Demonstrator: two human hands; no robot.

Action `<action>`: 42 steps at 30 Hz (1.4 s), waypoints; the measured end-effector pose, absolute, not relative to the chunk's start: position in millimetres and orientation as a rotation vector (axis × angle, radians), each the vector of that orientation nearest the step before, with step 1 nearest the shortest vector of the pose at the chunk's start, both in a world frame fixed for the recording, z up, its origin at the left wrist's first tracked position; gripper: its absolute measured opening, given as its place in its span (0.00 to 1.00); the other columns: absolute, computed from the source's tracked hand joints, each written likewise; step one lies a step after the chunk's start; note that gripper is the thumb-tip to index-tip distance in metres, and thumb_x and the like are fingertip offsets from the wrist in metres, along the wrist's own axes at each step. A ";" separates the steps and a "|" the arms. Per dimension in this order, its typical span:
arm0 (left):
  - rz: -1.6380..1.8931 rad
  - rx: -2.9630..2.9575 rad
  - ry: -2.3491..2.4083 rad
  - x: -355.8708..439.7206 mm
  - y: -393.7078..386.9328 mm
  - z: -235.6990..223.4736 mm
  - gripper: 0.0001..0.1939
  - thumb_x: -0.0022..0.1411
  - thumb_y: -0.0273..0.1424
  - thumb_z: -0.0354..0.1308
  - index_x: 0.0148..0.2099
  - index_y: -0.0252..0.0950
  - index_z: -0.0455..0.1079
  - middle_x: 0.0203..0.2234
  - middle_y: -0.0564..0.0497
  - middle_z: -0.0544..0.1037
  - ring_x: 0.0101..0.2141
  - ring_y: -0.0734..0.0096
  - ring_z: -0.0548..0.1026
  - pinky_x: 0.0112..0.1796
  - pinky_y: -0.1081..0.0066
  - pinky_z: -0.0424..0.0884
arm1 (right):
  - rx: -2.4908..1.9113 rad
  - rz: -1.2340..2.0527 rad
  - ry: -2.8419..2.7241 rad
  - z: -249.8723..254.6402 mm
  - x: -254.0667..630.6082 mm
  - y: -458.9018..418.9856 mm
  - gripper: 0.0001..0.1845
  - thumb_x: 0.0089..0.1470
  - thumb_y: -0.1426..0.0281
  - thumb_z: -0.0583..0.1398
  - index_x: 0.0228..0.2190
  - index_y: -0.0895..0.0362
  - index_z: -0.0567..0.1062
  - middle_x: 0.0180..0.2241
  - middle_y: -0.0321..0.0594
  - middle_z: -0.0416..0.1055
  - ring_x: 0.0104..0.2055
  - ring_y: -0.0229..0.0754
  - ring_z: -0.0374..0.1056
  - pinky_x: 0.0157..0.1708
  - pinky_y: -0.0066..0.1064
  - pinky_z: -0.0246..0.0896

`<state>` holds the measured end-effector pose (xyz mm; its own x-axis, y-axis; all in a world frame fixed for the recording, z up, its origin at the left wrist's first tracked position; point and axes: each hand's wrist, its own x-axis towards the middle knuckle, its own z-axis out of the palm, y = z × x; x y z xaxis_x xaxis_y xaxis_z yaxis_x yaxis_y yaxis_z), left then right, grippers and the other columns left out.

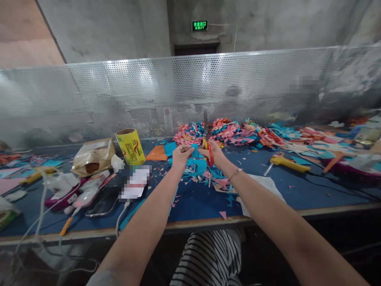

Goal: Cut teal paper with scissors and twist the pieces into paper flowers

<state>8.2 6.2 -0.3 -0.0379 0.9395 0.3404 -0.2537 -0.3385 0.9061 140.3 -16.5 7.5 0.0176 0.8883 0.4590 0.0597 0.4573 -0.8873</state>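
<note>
Between my two hands is a small piece of blue paper (195,151). My left hand (182,154) pinches its left side, fingers closed. My right hand (216,154) has scissors (206,129) with red and yellow handles, their blades pointing up and away from me; its fingertips also touch the paper's right side. More blue paper (198,167) lies on the table just below the hands. Beyond them sits a heap of cut pink, blue and orange paper pieces (226,131). Small scraps are scattered around the hands.
A yellow cardboard tube (130,147), a paper bag (93,157) and a phone (136,183) with a cable stand or lie at the left. A yellow glue gun (290,163) lies at the right. A perforated metal panel (149,87) rises behind the blue table (190,206).
</note>
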 end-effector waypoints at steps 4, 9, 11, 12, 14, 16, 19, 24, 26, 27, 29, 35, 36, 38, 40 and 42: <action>1.560 1.292 0.816 7.5 5.6 -0.3 0.13 0.37 0.32 0.67 0.27 0.33 0.69 0.17 0.56 0.70 0.20 0.79 0.66 0.24 0.76 0.63 | -0.897 0.799 -1.370 5.8 139.8 -14.3 0.23 0.30 0.60 0.66 0.22 0.54 0.58 0.17 0.28 0.57 0.18 0.31 0.53 0.18 0.27 0.49; 1.612 1.397 0.823 5.0 2.5 1.6 0.08 0.37 0.26 0.65 0.24 0.34 0.69 0.16 0.56 0.69 0.21 0.79 0.66 0.25 0.77 0.62 | -0.903 0.814 -1.328 3.0 141.4 -11.3 0.23 0.30 0.61 0.67 0.21 0.54 0.59 0.16 0.28 0.58 0.18 0.31 0.53 0.18 0.27 0.49; 1.591 1.404 0.834 5.0 2.2 1.2 0.07 0.37 0.24 0.64 0.23 0.34 0.69 0.16 0.56 0.69 0.20 0.79 0.66 0.25 0.77 0.62 | -0.892 0.828 -1.329 2.6 141.5 -11.3 0.22 0.30 0.61 0.67 0.22 0.54 0.59 0.17 0.29 0.58 0.18 0.31 0.54 0.18 0.28 0.50; 1.573 1.403 0.840 5.3 2.5 0.5 0.06 0.38 0.23 0.63 0.23 0.34 0.69 0.16 0.56 0.70 0.21 0.79 0.66 0.25 0.76 0.62 | -0.886 0.832 -1.330 2.4 141.3 -11.4 0.22 0.30 0.62 0.67 0.22 0.54 0.59 0.17 0.29 0.59 0.18 0.31 0.54 0.18 0.28 0.50; 1.530 1.405 0.859 6.7 4.1 -1.4 0.06 0.39 0.23 0.62 0.24 0.34 0.70 0.18 0.55 0.71 0.22 0.78 0.67 0.27 0.75 0.64 | -0.883 0.833 -1.339 2.3 140.4 -11.5 0.23 0.30 0.62 0.67 0.21 0.55 0.59 0.17 0.29 0.59 0.18 0.31 0.54 0.18 0.28 0.50; 1.486 1.390 0.878 8.9 6.1 -3.2 0.04 0.41 0.24 0.61 0.25 0.34 0.70 0.18 0.55 0.71 0.22 0.77 0.68 0.28 0.74 0.65 | -0.885 0.828 -1.357 2.4 139.2 -11.5 0.23 0.30 0.61 0.67 0.21 0.54 0.58 0.17 0.28 0.58 0.18 0.31 0.54 0.18 0.28 0.49; 1.444 1.320 0.872 13.0 7.2 -4.3 0.06 0.42 0.29 0.63 0.25 0.34 0.69 0.18 0.55 0.70 0.23 0.76 0.68 0.28 0.73 0.67 | -0.888 0.835 -1.354 2.5 138.1 -11.3 0.24 0.30 0.61 0.67 0.22 0.54 0.57 0.16 0.27 0.56 0.18 0.30 0.52 0.17 0.27 0.47; 1.421 1.287 0.874 17.3 6.9 -4.9 0.16 0.34 0.32 0.68 0.27 0.34 0.68 0.20 0.55 0.71 0.23 0.76 0.69 0.27 0.73 0.66 | -0.883 0.807 -1.369 -0.2 139.2 -9.1 0.23 0.31 0.62 0.66 0.22 0.54 0.56 0.16 0.26 0.54 0.18 0.29 0.50 0.17 0.25 0.44; 1.422 1.279 0.875 17.6 7.9 -5.9 0.18 0.32 0.32 0.69 0.27 0.34 0.67 0.19 0.55 0.70 0.23 0.77 0.68 0.27 0.73 0.66 | -0.900 0.787 -1.380 -2.5 139.9 -7.4 0.22 0.32 0.62 0.65 0.22 0.54 0.56 0.15 0.26 0.53 0.18 0.30 0.50 0.17 0.25 0.44; 1.423 1.276 0.870 17.5 8.4 -6.5 0.18 0.31 0.32 0.70 0.27 0.34 0.67 0.19 0.55 0.70 0.23 0.77 0.68 0.27 0.73 0.66 | -0.910 0.778 -1.386 -3.6 140.2 -6.6 0.22 0.32 0.63 0.65 0.22 0.54 0.56 0.15 0.26 0.53 0.18 0.30 0.50 0.17 0.25 0.45; 1.423 1.273 0.855 17.1 9.0 -7.3 0.18 0.32 0.32 0.70 0.27 0.34 0.67 0.20 0.54 0.71 0.23 0.77 0.68 0.27 0.72 0.66 | -0.931 0.765 -1.401 -5.6 140.7 -5.3 0.21 0.33 0.63 0.64 0.23 0.54 0.57 0.16 0.26 0.53 0.19 0.30 0.51 0.17 0.25 0.46; 1.404 1.255 0.833 15.6 4.4 -5.2 0.18 0.34 0.33 0.68 0.28 0.34 0.67 0.22 0.54 0.70 0.25 0.77 0.69 0.28 0.72 0.66 | -0.936 0.745 -1.401 -5.6 141.2 -3.3 0.22 0.31 0.61 0.66 0.22 0.55 0.58 0.17 0.27 0.57 0.19 0.30 0.52 0.19 0.26 0.48; 1.393 1.257 0.833 15.1 3.3 -4.4 0.18 0.34 0.34 0.68 0.28 0.34 0.66 0.22 0.54 0.70 0.25 0.77 0.69 0.28 0.73 0.66 | -0.924 0.739 -1.413 -4.8 141.1 -3.5 0.22 0.31 0.61 0.66 0.22 0.55 0.58 0.17 0.27 0.56 0.19 0.30 0.52 0.19 0.26 0.48; 1.370 1.272 0.850 14.2 1.5 -2.9 0.19 0.33 0.35 0.68 0.27 0.34 0.65 0.21 0.55 0.69 0.25 0.77 0.68 0.28 0.73 0.67 | -0.896 0.749 -1.442 -3.3 140.7 -4.7 0.24 0.31 0.61 0.67 0.21 0.55 0.57 0.16 0.27 0.55 0.19 0.30 0.52 0.19 0.26 0.47; 1.348 1.287 0.874 13.4 1.1 -2.1 0.18 0.34 0.35 0.68 0.26 0.34 0.65 0.20 0.56 0.68 0.25 0.76 0.68 0.28 0.72 0.68 | -0.881 0.789 -1.457 -1.9 139.9 -6.7 0.25 0.30 0.60 0.67 0.21 0.54 0.56 0.15 0.26 0.55 0.18 0.30 0.50 0.18 0.25 0.46; 1.345 1.279 0.890 12.7 1.8 -2.0 0.15 0.35 0.33 0.67 0.25 0.34 0.65 0.19 0.56 0.67 0.25 0.75 0.68 0.28 0.71 0.68 | -0.874 0.823 -1.456 -1.0 138.9 -8.8 0.26 0.28 0.60 0.68 0.22 0.54 0.56 0.15 0.26 0.55 0.18 0.30 0.50 0.18 0.26 0.45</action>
<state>12.7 1.8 -2.0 0.0983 0.9717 0.2146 -0.1830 -0.1944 0.9637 138.9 -8.8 -1.0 -0.0296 0.8829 0.4686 0.0539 0.4695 -0.8813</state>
